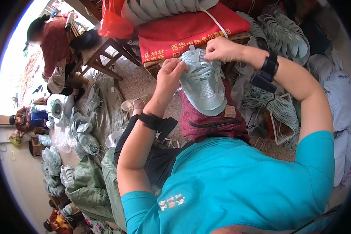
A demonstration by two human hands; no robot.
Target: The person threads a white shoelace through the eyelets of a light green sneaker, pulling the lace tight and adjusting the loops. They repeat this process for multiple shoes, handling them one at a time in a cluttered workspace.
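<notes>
Left hand [170, 74] and right hand [221, 49] grip shoe upper [204, 87]

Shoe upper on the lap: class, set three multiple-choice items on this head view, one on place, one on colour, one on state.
1. Where does the shoe upper rest?
A. on a maroon cloth over the lap
B. on the floor
C. on a stool

2. What colour is it?
A. red
B. pale mint-blue
C. black

3. What are the hands doing?
A. hanging free
B. both at the upper's top end
C. one resting on the knee

Answers: 1 A, the maroon cloth lies under it; 2 B, its panels and laces are pale mint-blue; 3 B, left hand and right hand pinch there.
</notes>
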